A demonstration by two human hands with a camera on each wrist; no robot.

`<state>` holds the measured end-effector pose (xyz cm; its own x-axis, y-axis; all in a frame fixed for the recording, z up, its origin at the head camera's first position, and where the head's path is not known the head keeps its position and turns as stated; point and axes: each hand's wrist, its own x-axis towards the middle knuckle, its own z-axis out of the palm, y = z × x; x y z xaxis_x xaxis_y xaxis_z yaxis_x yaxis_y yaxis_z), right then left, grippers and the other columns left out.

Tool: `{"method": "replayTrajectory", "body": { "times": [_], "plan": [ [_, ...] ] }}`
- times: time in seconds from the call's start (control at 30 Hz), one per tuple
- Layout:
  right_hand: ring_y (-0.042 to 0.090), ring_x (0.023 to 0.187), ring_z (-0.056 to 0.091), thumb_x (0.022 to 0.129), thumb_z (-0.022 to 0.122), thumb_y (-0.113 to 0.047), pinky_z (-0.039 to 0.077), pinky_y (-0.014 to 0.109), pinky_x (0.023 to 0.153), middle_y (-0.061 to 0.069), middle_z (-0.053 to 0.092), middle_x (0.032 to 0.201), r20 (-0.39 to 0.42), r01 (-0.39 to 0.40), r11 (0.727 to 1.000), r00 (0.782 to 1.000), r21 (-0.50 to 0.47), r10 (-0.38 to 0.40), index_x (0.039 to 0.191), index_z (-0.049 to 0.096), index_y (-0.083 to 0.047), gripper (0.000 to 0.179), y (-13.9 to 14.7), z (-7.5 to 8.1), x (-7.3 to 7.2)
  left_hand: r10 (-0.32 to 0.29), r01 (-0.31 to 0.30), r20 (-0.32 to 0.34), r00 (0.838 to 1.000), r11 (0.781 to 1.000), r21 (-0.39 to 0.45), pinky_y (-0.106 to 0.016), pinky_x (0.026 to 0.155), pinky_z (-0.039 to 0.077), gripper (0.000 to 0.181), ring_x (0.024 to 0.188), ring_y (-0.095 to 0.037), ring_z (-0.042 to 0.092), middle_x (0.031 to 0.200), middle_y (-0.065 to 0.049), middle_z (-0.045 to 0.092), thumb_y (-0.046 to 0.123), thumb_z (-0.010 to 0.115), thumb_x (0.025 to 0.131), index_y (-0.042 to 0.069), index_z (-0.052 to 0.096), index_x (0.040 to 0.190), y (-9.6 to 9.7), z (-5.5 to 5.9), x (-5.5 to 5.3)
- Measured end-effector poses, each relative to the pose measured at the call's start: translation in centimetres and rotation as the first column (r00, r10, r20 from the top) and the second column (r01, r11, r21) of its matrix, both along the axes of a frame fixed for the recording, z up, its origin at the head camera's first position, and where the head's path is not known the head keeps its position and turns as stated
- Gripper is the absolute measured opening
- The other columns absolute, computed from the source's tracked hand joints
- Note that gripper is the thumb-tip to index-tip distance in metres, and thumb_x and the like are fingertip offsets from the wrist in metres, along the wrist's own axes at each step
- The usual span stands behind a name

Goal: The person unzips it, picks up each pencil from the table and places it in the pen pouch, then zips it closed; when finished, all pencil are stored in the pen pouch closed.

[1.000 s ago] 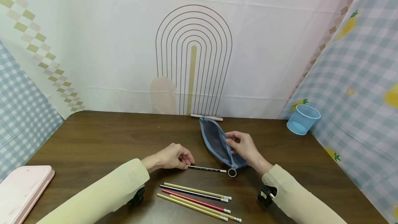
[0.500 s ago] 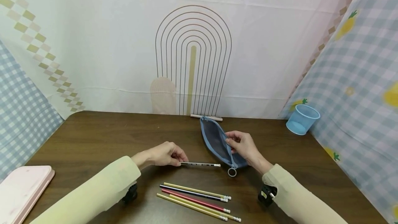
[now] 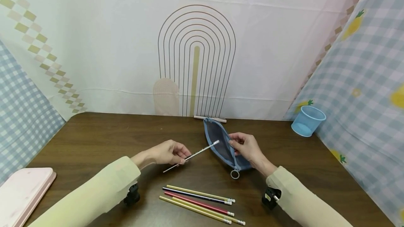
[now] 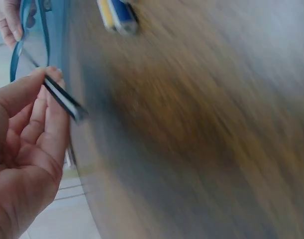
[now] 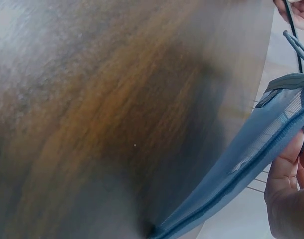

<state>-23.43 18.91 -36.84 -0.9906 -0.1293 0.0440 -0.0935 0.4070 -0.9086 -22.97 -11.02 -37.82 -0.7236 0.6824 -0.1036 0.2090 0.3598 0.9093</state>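
Between thumb and fingers my left hand (image 3: 168, 152) pinches a black-and-white pencil (image 3: 199, 152) near its middle. The pencil slants up to the right, and its eraser end overlaps the mouth of a blue zip pouch (image 3: 209, 139) in the head view. My right hand (image 3: 247, 147) grips the pouch's right edge and keeps its mouth spread. A ring pull (image 3: 235, 174) hangs at the pouch's near corner. In the left wrist view the pencil (image 4: 62, 94) points its other end toward the camera. The right wrist view shows the pouch's side (image 5: 246, 154) with my right fingers (image 5: 286, 174) on its edge.
Several pencils lie side by side in front: gold (image 3: 195, 211), red (image 3: 199, 203) and dark blue (image 3: 195, 195). A light blue cup (image 3: 307, 122) stands at the back right. A pink case (image 3: 26, 192) lies at the left, and a white rod (image 3: 217, 119) at the table's back edge.
My left hand lifted the pencil, drew it back left, then turned it so the eraser end rises toward the pouch mouth. The right hand and pouch stay in place.
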Motion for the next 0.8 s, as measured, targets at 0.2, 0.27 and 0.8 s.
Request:
{"method": "replayTrajectory", "body": {
  "times": [0.2, 0.27, 0.8],
  "plan": [
    [0.009, 0.063, 0.052, 0.089, 0.059, 0.001, 0.051, 0.02, 0.053, 0.004, 0.055, 0.077, 0.003, -0.007, 1.0, 1.0, -0.004, 0.007, 0.114, 0.06, 0.008, 0.026, -0.1, 0.1, 0.2, 0.144, -0.198, 0.304, 0.942, 0.968, 0.156, -0.025, 0.073, 0.055, 0.037, 0.087, -0.012, 0.065, 0.108, -0.019, 0.065, 0.002, 0.06, 0.09, -0.012, 0.051, 0.123, 2.0, 0.3, 0.4],
    [0.009, 0.062, 0.053, 0.09, 0.059, 0.001, 0.052, 0.02, 0.054, 0.004, 0.056, 0.077, 0.003, -0.012, 1.0, 1.0, 0.001, 0.012, 0.115, 0.06, 0.008, 0.026, -0.2, 0.1, 0.3, 0.154, -0.248, 0.383, 0.911, 0.946, 0.211, -0.024, 0.073, 0.055, 0.04, 0.087, -0.013, 0.066, 0.11, -0.019, 0.064, 0.001, 0.057, 0.091, -0.012, 0.046, 0.127, 3.0, 0.4, 0.6],
    [0.009, 0.063, 0.056, 0.09, 0.06, -0.002, 0.053, 0.022, 0.055, 0.017, 0.066, 0.09, -0.047, -0.094, 0.994, 0.994, 0.058, 0.097, 0.114, 0.062, 0.008, 0.025, -1.6, 0.1, 0.6, 0.305, -0.557, 0.593, 0.745, 0.774, 0.302, -0.034, 0.092, 0.049, 0.05, 0.101, -0.026, 0.065, 0.128, -0.033, 0.048, -0.007, 0.051, 0.092, -0.016, 0.031, 0.137, 9.7, -0.2, 0.1]
  ]
}}
